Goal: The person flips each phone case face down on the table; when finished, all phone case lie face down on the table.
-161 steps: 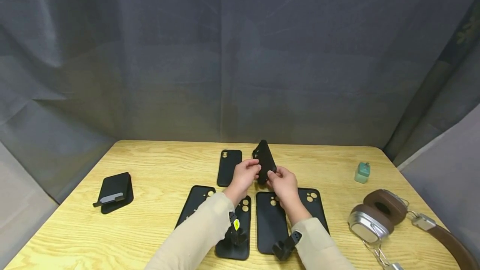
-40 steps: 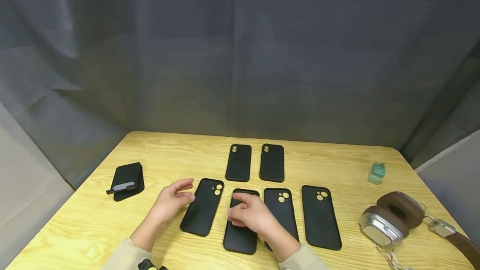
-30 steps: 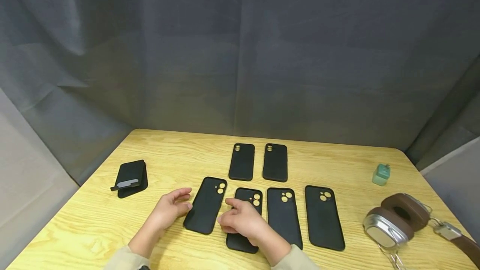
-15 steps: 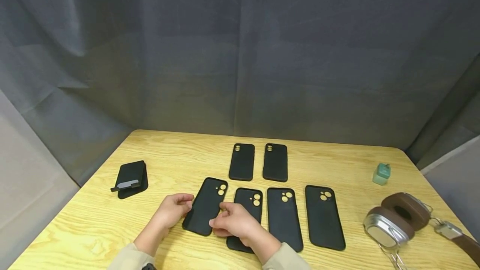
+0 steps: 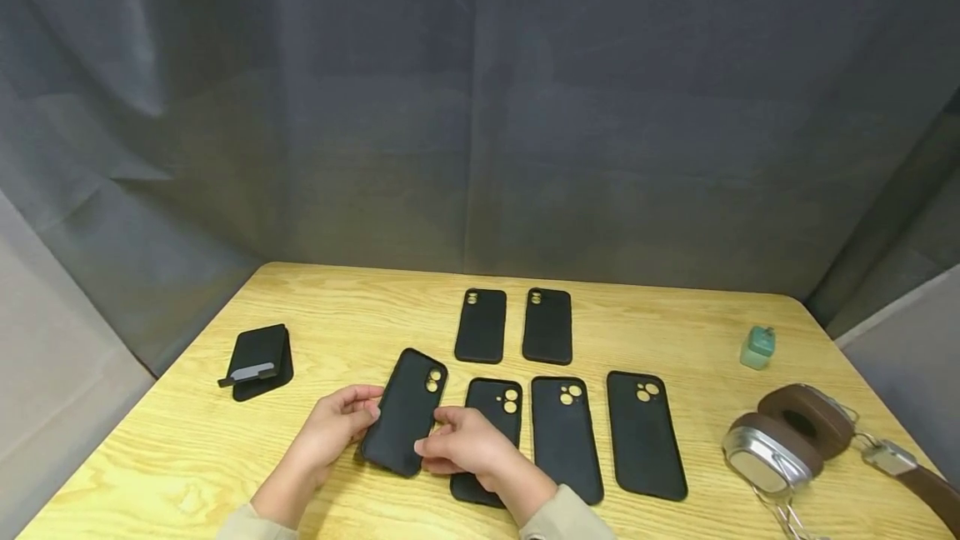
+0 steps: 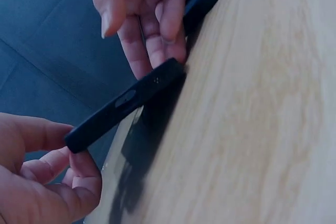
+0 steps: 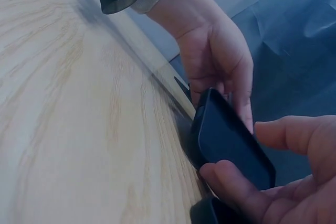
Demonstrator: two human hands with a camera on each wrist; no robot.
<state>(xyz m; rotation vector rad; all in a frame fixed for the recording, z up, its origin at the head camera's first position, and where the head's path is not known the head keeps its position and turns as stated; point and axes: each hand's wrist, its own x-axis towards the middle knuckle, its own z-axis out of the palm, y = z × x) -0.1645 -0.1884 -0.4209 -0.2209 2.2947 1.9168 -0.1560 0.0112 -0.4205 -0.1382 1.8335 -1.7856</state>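
Note:
A black phone case (image 5: pixel 403 419), hollow side up, leans at the left end of the front row. Thumb and fingers of my left hand (image 5: pixel 326 425) pinch its left edge, which is raised off the table in the left wrist view, where the case (image 6: pixel 123 102) appears edge-on. My right hand (image 5: pixel 474 447) is at the opposite edge; its fingertips touch the case (image 7: pixel 233 142) there, while the thumb stands apart from it in the left wrist view. Under the right hand lies a second black case (image 5: pixel 495 407), partly hidden.
Two more hollow-side-up cases, a middle one (image 5: pixel 566 440) and a right one (image 5: pixel 647 440), continue the front row. Behind lie two cases (image 5: pixel 480 327) back up. A black folding stand (image 5: pixel 258 357) is left; a green bottle (image 5: pixel 757 347) and brown headphones (image 5: pixel 798 432) are right.
My right hand has moved left from above the second case to the leftmost one. My left hand has taken that case's edge and lifted it. Earlier, both hands held a case at the back.

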